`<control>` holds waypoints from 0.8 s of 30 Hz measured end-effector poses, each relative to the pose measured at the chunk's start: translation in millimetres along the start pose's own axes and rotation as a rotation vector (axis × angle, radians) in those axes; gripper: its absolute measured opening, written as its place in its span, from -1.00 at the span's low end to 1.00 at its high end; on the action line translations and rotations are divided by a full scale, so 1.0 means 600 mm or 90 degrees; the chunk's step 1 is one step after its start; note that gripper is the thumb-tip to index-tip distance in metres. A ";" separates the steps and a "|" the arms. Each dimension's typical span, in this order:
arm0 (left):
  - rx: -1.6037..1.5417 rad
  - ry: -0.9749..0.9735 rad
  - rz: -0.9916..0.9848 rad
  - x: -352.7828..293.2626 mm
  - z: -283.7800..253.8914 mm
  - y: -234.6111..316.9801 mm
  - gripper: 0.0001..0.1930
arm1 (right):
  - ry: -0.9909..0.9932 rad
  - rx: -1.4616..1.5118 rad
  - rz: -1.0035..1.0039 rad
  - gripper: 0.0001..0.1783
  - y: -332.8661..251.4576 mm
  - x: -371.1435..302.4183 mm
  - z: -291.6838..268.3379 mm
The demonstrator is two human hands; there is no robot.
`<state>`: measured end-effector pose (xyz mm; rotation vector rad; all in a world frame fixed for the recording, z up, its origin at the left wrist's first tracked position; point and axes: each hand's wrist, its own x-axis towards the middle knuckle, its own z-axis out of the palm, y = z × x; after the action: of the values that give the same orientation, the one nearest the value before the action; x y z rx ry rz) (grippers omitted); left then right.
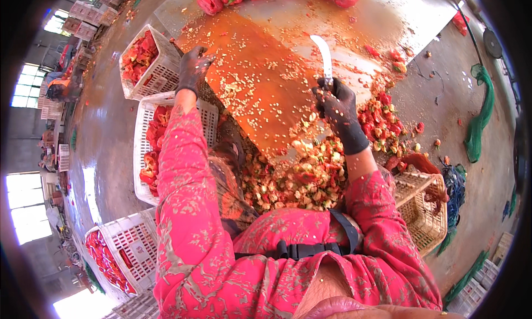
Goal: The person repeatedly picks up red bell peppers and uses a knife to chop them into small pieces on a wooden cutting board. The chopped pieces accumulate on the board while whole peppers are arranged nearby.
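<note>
My right hand, in a dark glove, is closed around the handle of a knife. Its pale curved blade points away from me, over the seed-strewn table. At the table's left edge, my gloved left hand is held with fingers apart and nothing visible in them. It hovers near two white plastic crates, one farther off and one nearer, both holding cut red peppers. Whole red peppers sit along the table's far side.
A heap of pepper cores lies in front of me, with more scraps to the right. A tan basket stands at my right, and green netting hangs beyond it. Another crate of red peppers is at lower left.
</note>
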<state>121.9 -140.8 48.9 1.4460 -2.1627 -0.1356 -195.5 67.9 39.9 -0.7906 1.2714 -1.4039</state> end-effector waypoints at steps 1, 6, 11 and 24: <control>0.064 -0.003 0.039 0.025 0.014 -0.012 -0.61 | 0.011 -0.031 0.023 -0.75 -0.006 -0.002 0.004; 0.003 -0.018 -0.025 0.167 0.110 -0.105 -0.60 | 0.015 -0.066 0.052 -0.77 0.007 0.017 0.030; 0.183 -0.082 -0.141 0.288 0.129 -0.084 -0.54 | 0.059 0.010 0.132 -0.78 0.001 0.046 0.048; 0.238 -0.135 -0.266 0.401 0.242 -0.182 -0.65 | 0.067 0.003 0.191 -0.76 0.008 0.089 0.049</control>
<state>74.4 -429.1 -25.8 2.1770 -2.0936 -0.0332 -179.8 9.1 33.1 -0.5021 1.4020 -1.2164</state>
